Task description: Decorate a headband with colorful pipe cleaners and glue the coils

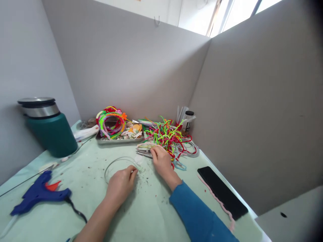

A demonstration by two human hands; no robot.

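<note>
My left hand [121,183] is closed in a pinch low over the table. A thin grey wire hoop [113,160] curves behind it, and one side runs to the pinched fingertips. My right hand [161,162] reaches farther out, fingers closed and pointing left. At its fingertips lies a metal tool with slim pointed blades [143,153], its rear end hidden by the fingers. Just beyond is a pale pink fuzzy strip [145,145]. Whether the right fingers grip the tool, the strip or something smaller is hidden.
A metal tray [118,141] holds colourful fuzzy rings [112,122] and buttons. Beside it spreads a tangle of pipe cleaners [166,132]. A blue glue gun [40,191] and teal bottle [51,131] stand left; a black phone [222,191] lies right. Grey partitions [141,67] enclose the table.
</note>
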